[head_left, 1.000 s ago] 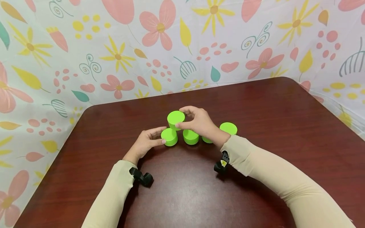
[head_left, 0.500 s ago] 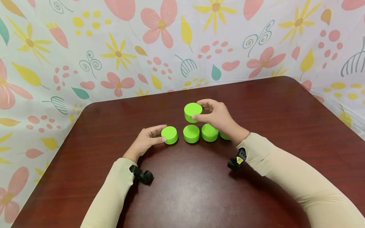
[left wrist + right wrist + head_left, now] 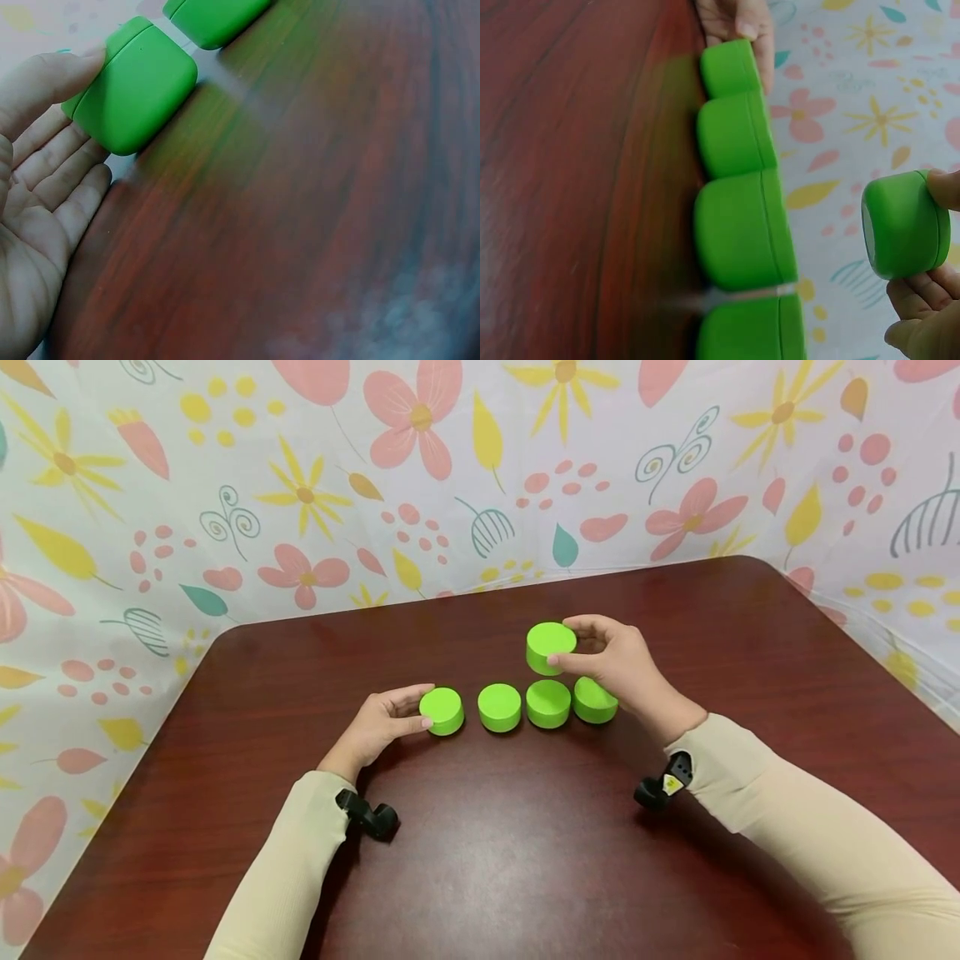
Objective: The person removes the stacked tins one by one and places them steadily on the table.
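Note:
My right hand (image 3: 628, 665) pinches a round, bright green lidded jar (image 3: 548, 649) between thumb and fingers. That jar is raised off the table, above and behind the row; its lid seam shows in the right wrist view on the held jar (image 3: 902, 225). My left hand (image 3: 377, 727) grips the leftmost green jar (image 3: 442, 712), which stands on the table, thumb on the near side and fingers behind. To its right stand three matching jars: one after a small gap (image 3: 499, 708), a middle one (image 3: 548, 704), and a rightmost one (image 3: 594, 702), partly hidden by my right hand.
The dark red-brown wooden table (image 3: 480, 835) has rounded far corners. Behind it hangs a white cloth (image 3: 315, 427) with flowers and leaves. Each wrist wears a black camera strap, such as the right one (image 3: 664, 782).
My right hand has carried its jar rightward, from above the leftmost jar to above and behind the row's third jar. My left hand has stayed at the leftmost jar.

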Tool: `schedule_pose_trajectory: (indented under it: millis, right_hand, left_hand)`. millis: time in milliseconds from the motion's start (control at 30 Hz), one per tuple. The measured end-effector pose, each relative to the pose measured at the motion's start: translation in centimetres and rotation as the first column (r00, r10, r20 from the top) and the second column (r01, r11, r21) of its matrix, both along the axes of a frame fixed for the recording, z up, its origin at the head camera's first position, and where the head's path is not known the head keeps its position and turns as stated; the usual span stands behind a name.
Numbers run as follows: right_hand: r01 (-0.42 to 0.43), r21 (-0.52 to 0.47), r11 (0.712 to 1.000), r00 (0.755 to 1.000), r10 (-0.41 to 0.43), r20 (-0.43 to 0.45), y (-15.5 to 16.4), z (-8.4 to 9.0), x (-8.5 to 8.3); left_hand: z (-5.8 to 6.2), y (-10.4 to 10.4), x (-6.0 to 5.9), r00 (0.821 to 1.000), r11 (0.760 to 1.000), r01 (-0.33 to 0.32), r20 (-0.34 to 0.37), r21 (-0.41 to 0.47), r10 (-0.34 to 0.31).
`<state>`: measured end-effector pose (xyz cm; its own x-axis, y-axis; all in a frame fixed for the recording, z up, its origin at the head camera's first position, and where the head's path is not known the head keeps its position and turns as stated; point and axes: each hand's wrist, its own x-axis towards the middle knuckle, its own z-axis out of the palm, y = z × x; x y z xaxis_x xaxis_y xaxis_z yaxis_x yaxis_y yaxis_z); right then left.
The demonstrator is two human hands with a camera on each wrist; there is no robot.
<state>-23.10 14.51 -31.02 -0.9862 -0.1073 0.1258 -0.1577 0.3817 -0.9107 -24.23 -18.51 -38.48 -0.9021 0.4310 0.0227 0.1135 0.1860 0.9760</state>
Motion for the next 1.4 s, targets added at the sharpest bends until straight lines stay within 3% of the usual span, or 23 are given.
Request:
schedule_pose_trajectory:
  millis: [200, 833, 1400]
  right_hand:
    - [0.041, 0.032, 0.999, 0.999, -0.042, 0.013, 1.5, -0.4, 0.3]
    - [0.143, -0.050, 0.988, 0.989, -0.144, -0.015, 6.0, -2.0, 1.7]
    - [0.201, -0.103, 0.974, 0.980, -0.200, 0.019, 8.4, -3.6, 2.3]
  left_hand:
    - [-0.1, -0.1, 0.0, 1.000, 1.000, 0.000, 0.006, 0.011, 0.000]
    - [-0.2, -0.1, -0.1, 1.000, 1.000, 0.006, -0.008, 0.023, -0.006]
    - [0.1, 0.0, -0.1, 1.000, 1.000, 0.008, 0.012, 0.023, -0.009]
